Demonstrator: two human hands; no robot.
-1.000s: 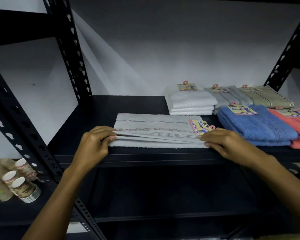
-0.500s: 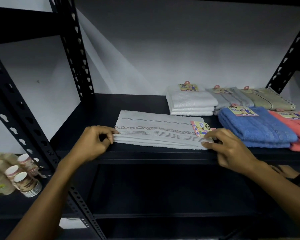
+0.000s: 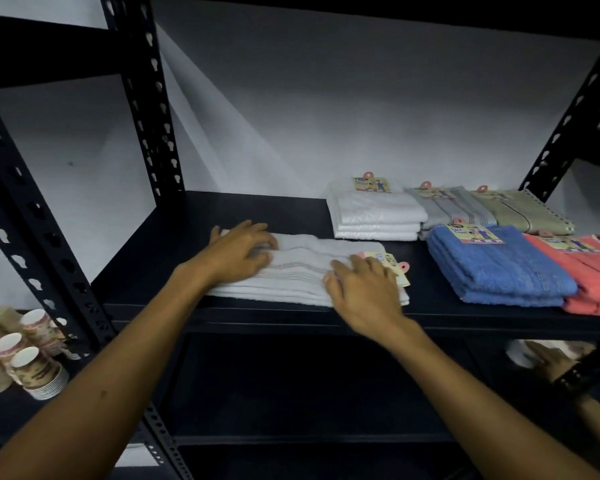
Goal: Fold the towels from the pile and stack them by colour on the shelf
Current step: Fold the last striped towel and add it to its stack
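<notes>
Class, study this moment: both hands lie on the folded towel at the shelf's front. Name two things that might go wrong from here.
1. The white striped folded towel lies close to the black metal shelf's front edge; a push from the left hand or right hand might slide it off.
2. Its paper label lies partly under the right hand and might crease.
</notes>
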